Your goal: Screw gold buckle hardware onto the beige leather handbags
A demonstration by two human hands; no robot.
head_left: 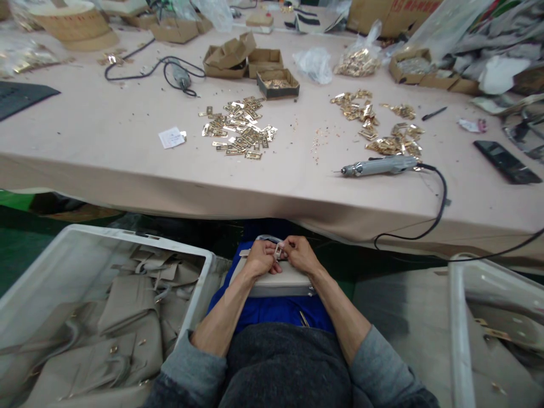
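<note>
A beige bag point(278, 281) lies on my lap, on blue cloth, below the table edge. My left hand point(262, 258) and my right hand point(300, 254) rest on its top, fingers pinched together around a small pale strap piece point(278, 249) with a metal fitting between them. An electric screwdriver point(378, 166) with a black cord lies on the table to the upper right, away from both hands. A heap of gold metal plates point(240, 127) is spread on the table middle, and another gold heap point(385, 127) lies further right.
A clear bin point(106, 238) at the left holds several beige bags. Another clear bin point(461, 328) stands at the right. Small cardboard boxes point(263, 65), plastic bags of hardware point(359, 59), a second corded tool point(181, 76) and a dark phone point(505, 161) lie on the table.
</note>
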